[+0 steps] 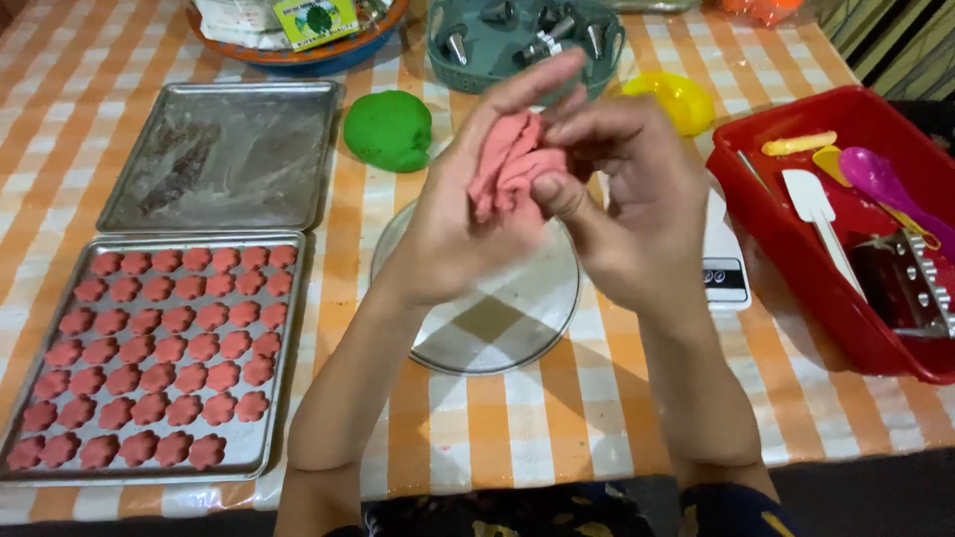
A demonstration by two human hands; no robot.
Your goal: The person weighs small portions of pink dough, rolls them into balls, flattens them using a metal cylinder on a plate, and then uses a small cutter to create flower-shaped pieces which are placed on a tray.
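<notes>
Both forearms rise from the bottom edge over the checked tabletop (557,418). Left hand (468,214) is cupped open, palm up, carrying a folded lump of pink dough (507,164). Right hand (622,199) closes on that same dough, thumb and fingertips pinching its right side. Dough sits raised above a round clear glass plate (497,328) (plate flat on the tabletop, directly beneath the hands). Lower left: a metal tray (288,398) filled with rows of pink flower-shaped pieces (164,348). Behind it, a second tray (224,154) with smears only. Green dough ball (388,129) lies just beyond the plate. Red bin (786,259) of utensils stands at right.
</notes>
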